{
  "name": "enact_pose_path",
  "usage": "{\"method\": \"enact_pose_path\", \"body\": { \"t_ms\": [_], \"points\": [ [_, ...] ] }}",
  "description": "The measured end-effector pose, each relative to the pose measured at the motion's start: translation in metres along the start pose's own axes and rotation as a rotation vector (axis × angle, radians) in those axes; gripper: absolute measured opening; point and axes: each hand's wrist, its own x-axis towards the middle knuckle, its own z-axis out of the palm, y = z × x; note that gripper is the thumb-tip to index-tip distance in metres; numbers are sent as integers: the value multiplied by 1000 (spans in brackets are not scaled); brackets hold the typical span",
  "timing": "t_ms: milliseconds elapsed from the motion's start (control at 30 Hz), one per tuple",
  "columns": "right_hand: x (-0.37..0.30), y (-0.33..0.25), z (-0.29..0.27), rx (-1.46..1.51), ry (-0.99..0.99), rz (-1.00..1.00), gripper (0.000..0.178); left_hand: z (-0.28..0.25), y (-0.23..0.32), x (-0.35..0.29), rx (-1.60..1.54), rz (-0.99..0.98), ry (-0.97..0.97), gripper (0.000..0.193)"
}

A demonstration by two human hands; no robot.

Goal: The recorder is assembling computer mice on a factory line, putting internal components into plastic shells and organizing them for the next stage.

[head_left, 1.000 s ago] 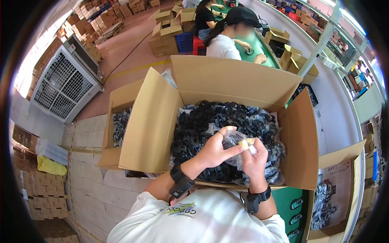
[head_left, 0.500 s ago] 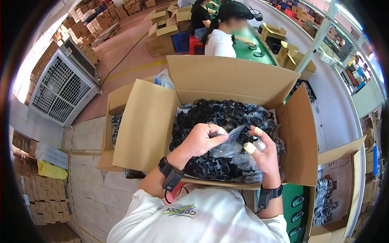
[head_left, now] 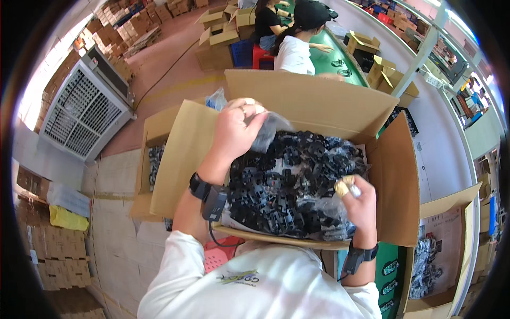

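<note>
A large open cardboard box (head_left: 313,94) stands right in front of me. Many small black plastic parts (head_left: 271,186) fill it, some in clear plastic bags (head_left: 326,208). Over the box's far left corner, my left hand (head_left: 236,130) is raised, its fingers pinching a clear plastic bag (head_left: 268,133) that looks empty and hangs to the right. My right hand (head_left: 361,199) is over the box's right side, wearing pale fingertip covers. Its thumb and fingers are drawn together; what lies between them, if anything, is hidden.
Another carton (head_left: 154,133) adjoins on the left, and an open carton (head_left: 459,234) with bagged parts stands at right. A green bench (head_left: 387,266) carries small parts. Beyond the box, co-workers (head_left: 297,56) sit at a green table. A large air cooler (head_left: 87,106) stands left.
My left hand has lifted the plastic bag up and left, away from the middle of the box. My right hand has shifted slightly right, its fingers now drawn in.
</note>
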Motion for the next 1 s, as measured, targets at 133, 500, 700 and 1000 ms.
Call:
{"method": "enact_pose_path", "body": {
  "t_ms": [133,500,700,1000],
  "points": [
    [-20,17,1,96,-22,25,5,9,-11,-12,-7,-155,-120,13],
    [-33,8,29,396,97,-246,86,51,80,-69,-524,119,-592,7],
    [-41,37,-1,131,265,-261,14,66,68,-45,-614,-147,-623,10],
    [-57,65,-34,435,404,-239,12,90,35,-126,107,-50,-1046,44]
  ]
}}
